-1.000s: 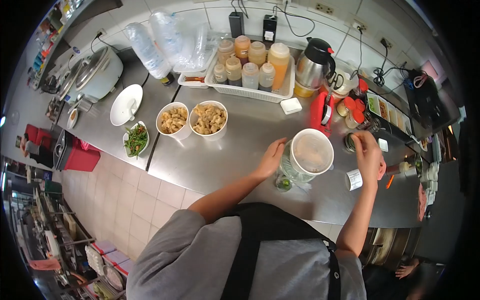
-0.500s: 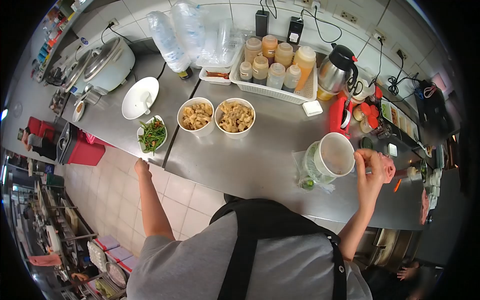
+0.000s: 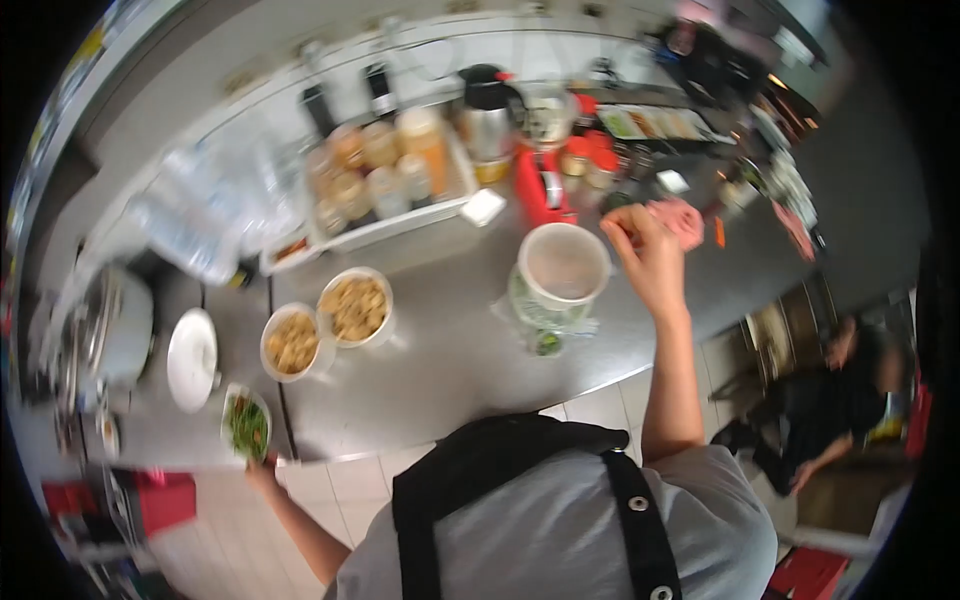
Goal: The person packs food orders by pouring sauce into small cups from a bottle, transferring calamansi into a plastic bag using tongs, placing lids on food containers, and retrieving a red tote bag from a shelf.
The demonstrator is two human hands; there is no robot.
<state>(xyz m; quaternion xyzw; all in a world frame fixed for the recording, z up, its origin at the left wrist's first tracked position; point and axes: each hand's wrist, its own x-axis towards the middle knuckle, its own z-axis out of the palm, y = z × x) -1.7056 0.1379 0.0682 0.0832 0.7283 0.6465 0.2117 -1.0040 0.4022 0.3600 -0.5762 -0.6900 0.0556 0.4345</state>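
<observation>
My left hand [image 3: 262, 474] is at the counter's front edge, its fingers closed on the near rim of a small white bowl [image 3: 266, 406] of green strips with red bits. To the right, my right hand [image 3: 645, 262] is raised with fingertips pinched together; anything between them is too small to make out. Just left of those fingertips stands a white tub [image 3: 562, 265] with a translucent top, over a clear plastic bag [image 3: 548, 335] with something green inside. Two white tubs of brown fried pieces [image 3: 293, 342] [image 3: 356, 308] stand side by side mid-counter.
A white oval bowl [image 3: 192, 360] and a big cooker [image 3: 122, 325] are at left. Behind stand a basket of sauce bottles [image 3: 400, 219], a steel jug [image 3: 489, 130] and a red tape dispenser [image 3: 541, 190]. A person [image 3: 820, 400] in dark clothes is at right.
The view has turned, shifting the counter leftward in the picture. My left hand has reached the bowl of greens. My right hand has lifted slightly away from the white tub.
</observation>
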